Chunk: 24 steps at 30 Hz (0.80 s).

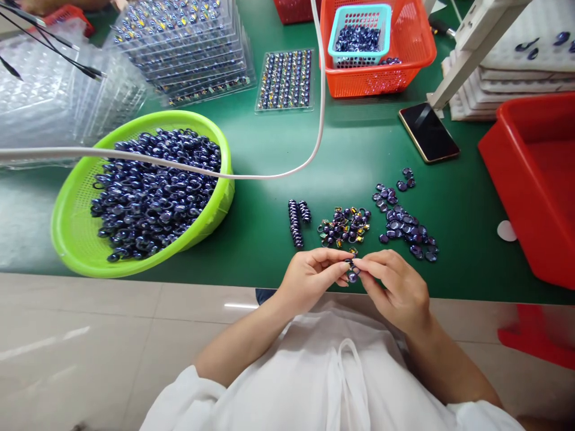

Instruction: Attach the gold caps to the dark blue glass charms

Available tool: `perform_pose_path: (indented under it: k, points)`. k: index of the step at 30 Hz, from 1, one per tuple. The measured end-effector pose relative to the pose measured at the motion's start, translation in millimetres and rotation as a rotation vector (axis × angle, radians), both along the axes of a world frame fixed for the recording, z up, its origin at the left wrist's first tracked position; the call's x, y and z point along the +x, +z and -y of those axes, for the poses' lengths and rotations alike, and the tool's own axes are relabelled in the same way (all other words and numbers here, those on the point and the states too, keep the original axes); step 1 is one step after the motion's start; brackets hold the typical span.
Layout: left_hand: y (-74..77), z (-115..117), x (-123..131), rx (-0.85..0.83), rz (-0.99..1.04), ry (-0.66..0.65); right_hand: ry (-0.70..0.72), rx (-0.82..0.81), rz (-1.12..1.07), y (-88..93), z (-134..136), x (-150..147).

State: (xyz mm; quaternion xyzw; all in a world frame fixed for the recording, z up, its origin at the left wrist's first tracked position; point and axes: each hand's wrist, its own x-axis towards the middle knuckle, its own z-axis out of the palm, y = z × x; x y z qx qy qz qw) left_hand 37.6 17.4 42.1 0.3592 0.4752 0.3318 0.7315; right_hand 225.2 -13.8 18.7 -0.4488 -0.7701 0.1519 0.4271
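Note:
My left hand (309, 276) and my right hand (398, 288) meet at the table's front edge, fingertips pinched together around a small dark, shiny ring-like piece (353, 277). Fingers cover part of it, and its exact shape is too small to tell. Just beyond my fingertips lies a loose pile of dark pieces with gold-coloured glints (344, 226). To its left, dark ring-like pieces stand packed in two short rows (295, 224). Flat, dark oval pieces (402, 224) are scattered beyond my right hand.
A lime-green basket (227, 179) full of dark rings stands left, with a white cable (269, 176) crossing over it. Behind are stacked clear trays (197, 66), one filled tray (285, 81), and an orange-red basket (368, 84) holding a turquoise basket (333, 51). A phone (429, 131) and red bin (516, 197) lie right.

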Motion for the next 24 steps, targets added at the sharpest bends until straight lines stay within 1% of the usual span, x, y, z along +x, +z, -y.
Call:
perform_pose_path:
  k: [4,7,17,24]
  points:
    - [1.1,2,0,0.029,-0.036,0.001,-0.02,-0.005,-0.003,0.5,0,-2]
    - [1.6,3,0,0.089,-0.072,0.007,-0.035,-0.014,-0.002,-0.3,0,-2]
    - [-5.6,7,0,0.271,-0.139,0.003,-0.039,0.027,0.05,-2.5,0,-5]
    - [-8.9,8,-1,0.327,-0.181,-0.013,-0.048,0.034,0.069,-4.4,0,-4]
